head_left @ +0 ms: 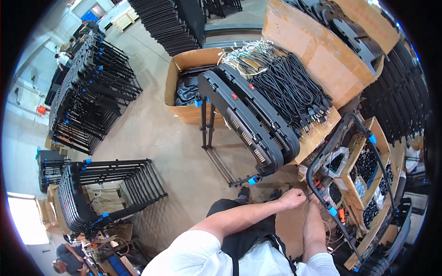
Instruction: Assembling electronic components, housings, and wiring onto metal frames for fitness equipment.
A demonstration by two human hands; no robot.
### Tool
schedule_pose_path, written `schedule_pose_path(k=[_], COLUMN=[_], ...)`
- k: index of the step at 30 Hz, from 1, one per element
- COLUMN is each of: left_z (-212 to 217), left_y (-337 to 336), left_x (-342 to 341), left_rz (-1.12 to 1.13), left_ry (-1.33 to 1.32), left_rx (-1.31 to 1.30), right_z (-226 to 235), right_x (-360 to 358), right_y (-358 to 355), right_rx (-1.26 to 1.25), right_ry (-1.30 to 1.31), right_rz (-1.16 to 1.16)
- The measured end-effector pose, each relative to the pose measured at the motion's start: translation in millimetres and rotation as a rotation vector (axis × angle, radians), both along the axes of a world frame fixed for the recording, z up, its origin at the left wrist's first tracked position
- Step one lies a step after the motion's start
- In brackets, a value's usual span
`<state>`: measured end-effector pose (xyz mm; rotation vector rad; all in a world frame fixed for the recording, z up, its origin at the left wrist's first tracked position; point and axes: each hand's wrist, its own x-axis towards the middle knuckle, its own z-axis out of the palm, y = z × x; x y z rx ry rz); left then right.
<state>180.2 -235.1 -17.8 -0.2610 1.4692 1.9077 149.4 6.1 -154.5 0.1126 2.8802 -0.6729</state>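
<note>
My left hand (293, 199) is closed, fingertips pinched together beside the near side of a black tubular frame (318, 192). What sits in that pinch is too small to make out. Just right of it, my right hand (314, 200) reaches up to the same tube; its fingers are mostly hidden. The frame leans at the right and carries blue clips (332, 211). Behind it stands a wooden tray (357, 184) divided into compartments of small black parts (367, 163). An orange-handled tool (341, 215) hangs by the frame's lower side.
Ahead stand two long black housings (248, 119) on a folding frame. Coiled black power cords (290, 87) lie on cardboard beyond them. An open carton (184, 110) holds black parts. Racks of black frames (115, 184) fill the left, and a person (71, 257) works at lower left.
</note>
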Motion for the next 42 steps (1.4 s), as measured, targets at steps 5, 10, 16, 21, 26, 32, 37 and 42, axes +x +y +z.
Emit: schedule_pose_path(k=[5, 10, 16, 21, 26, 32, 37, 42], left_z=[-12.4, -6.2, -7.6, 2.0, 6.2, 4.8, 3.0, 6.8], left_y=[-6.4, -8.8, -15.9, -6.4, -6.8, 3.1, 10.3, 19.4], left_x=[2.9, -8.0, -18.2, -10.3, -8.8, -5.5, -2.1, 1.8], left_rz=[0.003, 0.03, -0.029, -0.056, -0.049, -0.048, -0.015, -0.004], left_ry=[0.098, -0.036, -0.075, -0.13, -0.14, -0.117, -0.043, -0.005], left_rx=[-0.052, 0.01, 0.139, 0.2, 0.124, 0.055, -0.132, -0.197], right_z=[-14.8, -16.5, 72.7, 108.4, 185.6, 185.4, 208.6, 204.9], right_x=[-13.0, -2.1, 149.7, 167.3, 151.1, 147.6, 133.9, 134.9], right_y=[13.0, -0.1, -57.4, -63.6, -74.3, -82.1, -80.5, -71.6], right_rx=[-0.194, -0.664, -1.001, -0.952, -0.753, -0.504, -0.46, -0.465], right_ry=[-0.206, -0.392, -0.181, -0.365, -0.389, -0.329, -0.399, -0.364], right_rz=[-0.2, -0.86, -0.911, -0.841, -0.537, -0.391, -0.308, -0.292])
